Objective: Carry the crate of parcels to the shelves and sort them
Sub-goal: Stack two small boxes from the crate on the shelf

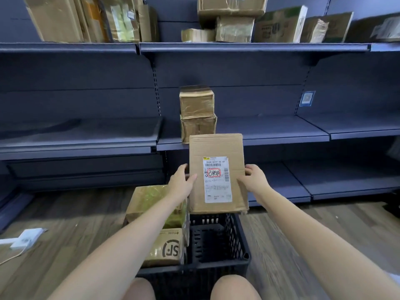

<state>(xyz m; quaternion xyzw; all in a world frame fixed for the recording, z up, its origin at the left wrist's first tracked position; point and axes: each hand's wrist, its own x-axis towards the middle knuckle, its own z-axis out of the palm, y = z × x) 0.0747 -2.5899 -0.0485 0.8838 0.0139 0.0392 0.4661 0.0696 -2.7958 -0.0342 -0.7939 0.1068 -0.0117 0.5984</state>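
Observation:
A flat brown cardboard parcel (216, 148) with a white shipping label is held upright above the black plastic crate (216, 252). My left hand (180, 179) grips its left edge and my right hand (253, 177) grips its right edge. The crate stands on the wooden floor between my knees. Its left half holds a taped parcel (151, 202) and, nearer me, a box printed "SF" (166, 247). Two small taped boxes (197, 113) stand stacked on the middle shelf (270, 135), just behind the held parcel.
Dark blue metal shelving fills the view. The top shelf (238, 47) carries several cardboard boxes. A low shelf (335, 187) lies at the right. A white device with a cable (26, 238) lies on the floor at the left.

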